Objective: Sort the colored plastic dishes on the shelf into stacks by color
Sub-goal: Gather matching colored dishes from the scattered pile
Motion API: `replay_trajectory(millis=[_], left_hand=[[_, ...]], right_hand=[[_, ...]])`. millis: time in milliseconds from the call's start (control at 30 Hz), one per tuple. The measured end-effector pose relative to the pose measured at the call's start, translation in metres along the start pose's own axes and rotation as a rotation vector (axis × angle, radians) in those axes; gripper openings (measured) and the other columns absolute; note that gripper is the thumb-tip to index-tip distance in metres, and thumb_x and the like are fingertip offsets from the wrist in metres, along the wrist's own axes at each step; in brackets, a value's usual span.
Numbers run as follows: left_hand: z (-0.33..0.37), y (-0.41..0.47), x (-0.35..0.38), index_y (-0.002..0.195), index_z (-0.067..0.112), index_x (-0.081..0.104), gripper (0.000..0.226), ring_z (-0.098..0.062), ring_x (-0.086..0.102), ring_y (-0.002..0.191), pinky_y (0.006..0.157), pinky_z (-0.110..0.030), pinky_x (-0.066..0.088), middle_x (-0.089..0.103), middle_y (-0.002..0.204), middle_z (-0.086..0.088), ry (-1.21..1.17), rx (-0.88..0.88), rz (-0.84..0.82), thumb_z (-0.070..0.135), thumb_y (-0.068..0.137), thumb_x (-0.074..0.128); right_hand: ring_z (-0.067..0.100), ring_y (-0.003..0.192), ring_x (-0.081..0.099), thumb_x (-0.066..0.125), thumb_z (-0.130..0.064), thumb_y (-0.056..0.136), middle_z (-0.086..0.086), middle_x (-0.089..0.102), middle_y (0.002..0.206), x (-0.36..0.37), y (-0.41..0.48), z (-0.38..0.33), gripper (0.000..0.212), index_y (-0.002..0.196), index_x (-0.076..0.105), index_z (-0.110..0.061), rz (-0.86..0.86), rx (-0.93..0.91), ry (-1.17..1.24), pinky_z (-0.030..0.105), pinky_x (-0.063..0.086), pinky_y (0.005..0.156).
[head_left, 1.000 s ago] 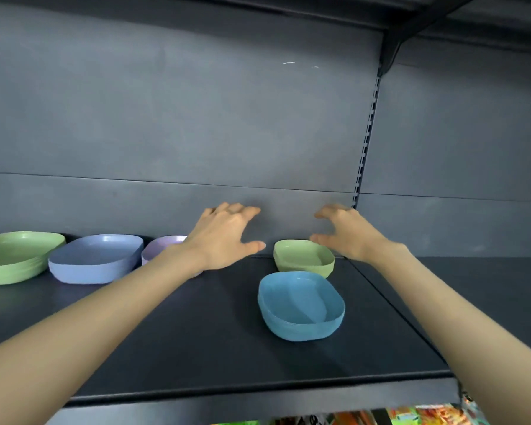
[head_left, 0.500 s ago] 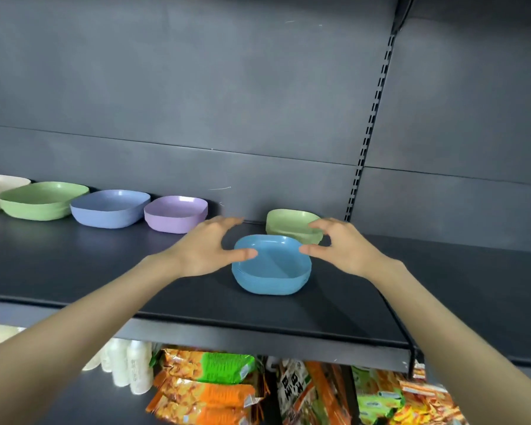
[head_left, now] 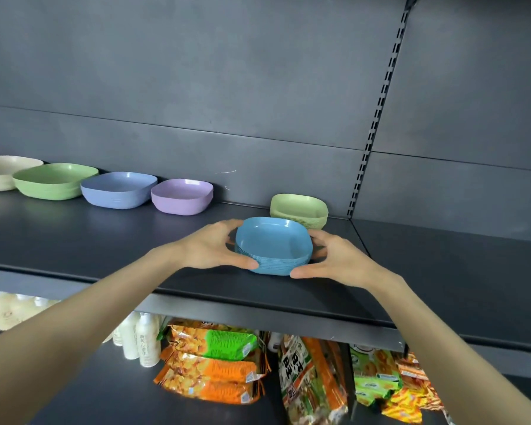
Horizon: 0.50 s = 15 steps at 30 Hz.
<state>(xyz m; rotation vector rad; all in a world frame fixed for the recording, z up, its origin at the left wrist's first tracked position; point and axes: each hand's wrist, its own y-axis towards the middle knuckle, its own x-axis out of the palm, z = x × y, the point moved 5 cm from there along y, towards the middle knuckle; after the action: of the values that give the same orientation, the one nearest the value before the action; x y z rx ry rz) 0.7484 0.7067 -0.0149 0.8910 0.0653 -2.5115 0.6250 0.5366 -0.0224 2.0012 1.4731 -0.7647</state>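
Observation:
A stack of bright blue square dishes [head_left: 273, 245] sits near the front of the dark shelf [head_left: 105, 240]. My left hand [head_left: 210, 248] grips its left side and my right hand [head_left: 334, 259] grips its right side, thumbs at the front and fingers curled round the back. Just behind it stands a pale green stack [head_left: 299, 210]. Along the back wall to the left stand a purple dish [head_left: 181, 196], a periwinkle blue stack [head_left: 118, 189], a larger green stack [head_left: 54, 180] and a cream stack [head_left: 0, 171].
A slotted upright [head_left: 371, 133] divides the back wall, with more bare shelf to its right. Under the shelf lie orange and green snack bags [head_left: 212, 363] and white bottles [head_left: 141, 342]. The shelf's front edge [head_left: 258, 314] runs just below my wrists.
Both hands drew back from the rear wall and the pale green stack, then closed onto the two sides of the bright blue stack. The view has tilted down, showing the lower shelf.

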Motion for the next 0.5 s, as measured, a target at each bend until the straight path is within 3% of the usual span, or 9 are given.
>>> replay_trajectory(millis=[133,333,500], left_hand=[[-0.008,0.003,-0.001,0.106,0.038,0.056,0.051,-0.002,0.066,0.091,0.080,-0.012,0.050,0.068,0.108,0.013,-0.045,-0.005,0.032,0.009,0.072,0.081],[-0.018,0.000,-0.024,0.117,0.022,0.060,0.056,-0.018,0.067,0.100,0.095,-0.033,0.052,0.070,0.110,0.001,-0.084,-0.064,0.081,0.008,0.068,0.084],[-0.021,0.004,-0.056,0.106,0.026,0.061,0.047,-0.016,0.067,0.097,0.087,-0.022,0.053,0.070,0.107,0.000,-0.033,-0.084,0.098,0.006,0.070,0.082]], right_hand=[[-0.007,0.090,0.064,0.085,-0.019,0.067,-0.023,0.066,0.102,0.004,0.001,0.005,0.067,0.123,0.054,-0.034,0.058,-0.029,0.054,0.005,0.046,0.078],[0.004,0.093,0.067,0.086,-0.014,0.065,-0.015,0.070,0.106,0.015,0.020,-0.003,0.064,0.120,0.059,-0.027,0.085,-0.057,0.173,0.022,0.052,0.088],[0.008,0.095,0.067,0.085,-0.010,0.066,-0.011,0.069,0.109,0.024,0.051,-0.017,0.063,0.122,0.057,-0.020,0.068,-0.068,0.225,0.029,0.053,0.092]])
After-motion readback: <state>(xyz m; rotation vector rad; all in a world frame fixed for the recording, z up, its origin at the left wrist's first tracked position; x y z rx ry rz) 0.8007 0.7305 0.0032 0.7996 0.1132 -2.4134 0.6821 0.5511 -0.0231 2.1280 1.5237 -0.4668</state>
